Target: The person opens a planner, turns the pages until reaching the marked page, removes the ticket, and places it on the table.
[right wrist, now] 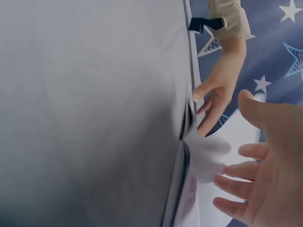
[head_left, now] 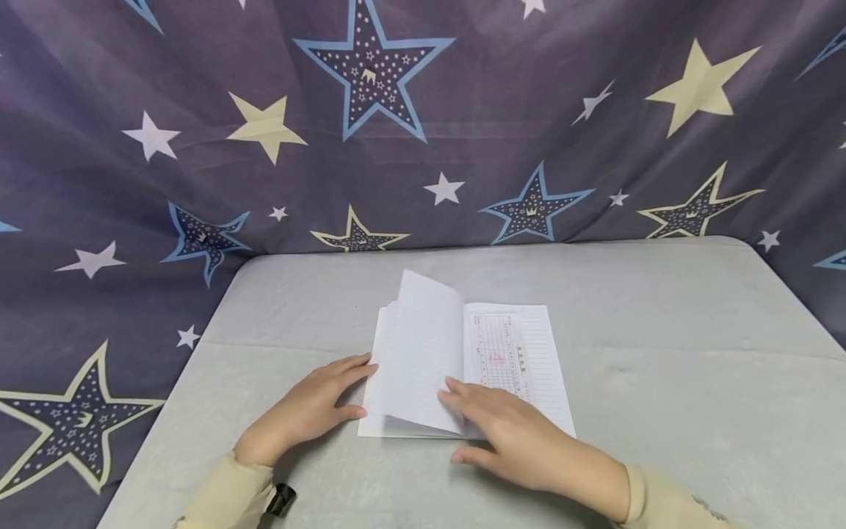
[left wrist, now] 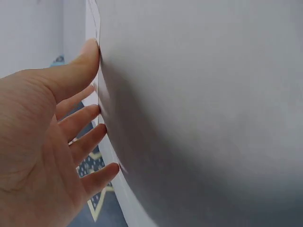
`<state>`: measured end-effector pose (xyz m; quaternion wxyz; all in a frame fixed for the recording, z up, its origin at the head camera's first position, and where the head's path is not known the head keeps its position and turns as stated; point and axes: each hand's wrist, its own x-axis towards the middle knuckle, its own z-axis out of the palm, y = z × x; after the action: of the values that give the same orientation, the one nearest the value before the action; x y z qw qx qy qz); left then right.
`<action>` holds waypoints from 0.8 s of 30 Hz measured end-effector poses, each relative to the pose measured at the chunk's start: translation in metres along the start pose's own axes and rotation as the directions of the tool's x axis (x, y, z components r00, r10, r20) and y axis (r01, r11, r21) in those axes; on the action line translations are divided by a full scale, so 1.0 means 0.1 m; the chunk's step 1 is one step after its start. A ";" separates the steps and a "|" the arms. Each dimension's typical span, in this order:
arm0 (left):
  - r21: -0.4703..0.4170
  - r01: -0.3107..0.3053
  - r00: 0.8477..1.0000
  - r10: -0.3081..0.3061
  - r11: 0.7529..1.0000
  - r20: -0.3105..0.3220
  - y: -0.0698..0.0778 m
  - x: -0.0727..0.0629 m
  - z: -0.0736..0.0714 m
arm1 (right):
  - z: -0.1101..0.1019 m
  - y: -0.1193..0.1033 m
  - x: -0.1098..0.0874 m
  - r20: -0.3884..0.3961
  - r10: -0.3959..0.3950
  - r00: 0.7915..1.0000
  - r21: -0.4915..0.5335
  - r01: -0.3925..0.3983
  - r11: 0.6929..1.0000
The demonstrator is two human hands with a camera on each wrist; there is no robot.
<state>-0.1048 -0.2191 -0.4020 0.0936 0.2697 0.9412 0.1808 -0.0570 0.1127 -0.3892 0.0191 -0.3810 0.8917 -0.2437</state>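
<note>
An open notebook (head_left: 551, 382) with lined white pages lies on the grey surface. Its left-hand leaf (head_left: 419, 353) stands slightly raised and curved, with the top corner sticking up. On the right-hand page rests a printed slip (head_left: 499, 342) with a grid and a pink mark, its lower part covered by the right hand. My left hand (head_left: 307, 408) touches the notebook's left edge, fingers extended and thumb apart. The right hand (head_left: 515, 437) is over the lower middle of the notebook, fingertips at the leaf near the fold, fingers fairly straight in the right wrist view.
A grey cloth-covered table (head_left: 674, 367) extends around the notebook. Behind and beside it hangs a dark curtain (head_left: 463, 95) printed with stars. A black band (head_left: 282, 499) is at the left sleeve's cuff.
</note>
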 end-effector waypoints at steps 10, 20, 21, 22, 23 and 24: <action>-0.020 0.057 0.997 -0.058 0.998 -0.050 -0.13 -0.08 -0.11 | 0.07 -0.02 -0.05 0.164 -0.041 0.986 -0.022 0.045 0.999; -0.015 -0.050 0.999 0.050 0.999 0.004 0.13 0.04 -0.03 | 0.09 0.01 -0.07 0.209 -0.048 0.977 -0.052 0.061 0.997; -0.012 -0.060 0.998 0.060 0.998 0.019 0.15 0.05 -0.01 | 0.09 0.01 -0.07 0.207 -0.051 0.977 -0.053 0.063 0.997; -0.008 -0.062 0.997 0.062 0.998 0.036 0.17 0.07 0.00 | 0.09 0.01 -0.07 0.205 -0.051 0.977 -0.050 0.063 0.997; -0.002 -0.067 0.997 0.067 0.998 0.046 0.18 0.07 0.01 | 0.09 0.01 -0.07 0.205 -0.051 0.978 -0.047 0.062 0.997; 0.001 -0.065 0.996 0.064 0.998 0.054 0.19 0.08 0.02 | 0.09 0.01 -0.06 0.206 -0.049 0.977 -0.046 0.059 0.997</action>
<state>-0.1016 -0.1991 -0.3970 0.1127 0.3048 0.9293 0.1752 -0.0513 0.1141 -0.3985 0.0939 -0.4284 0.8804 -0.1803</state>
